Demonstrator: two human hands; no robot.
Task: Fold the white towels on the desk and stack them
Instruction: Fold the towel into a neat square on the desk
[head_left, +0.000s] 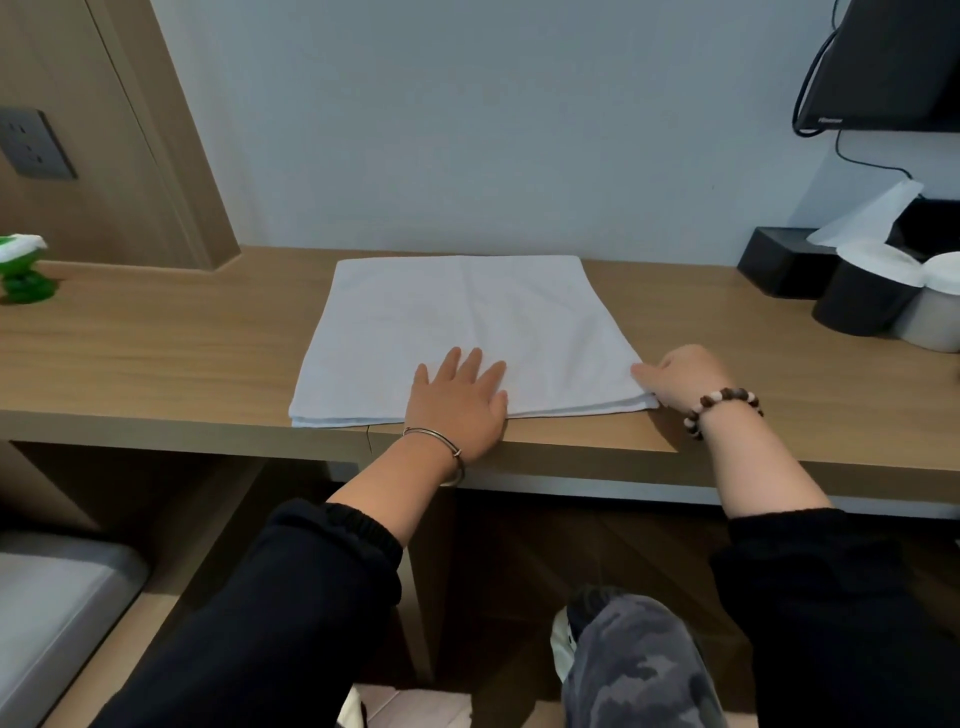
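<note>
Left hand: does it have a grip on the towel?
No: the left hand lies flat with fingers spread on the white towel, near its front edge.

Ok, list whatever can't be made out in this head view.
All in the head view.
Right hand: its grip on the white towel corner, fingertips hidden under its own knuckles.
Towel layers at the near edge: too fine to count.
Green object: cut off by the left edge.
Black screen: cut off by the top and right edges.

Open desk (156, 353) runs left from the towel (467, 312) to the green object (23, 270). Cups (862, 306) and a black box (779, 262) crowd the right rear.
</note>
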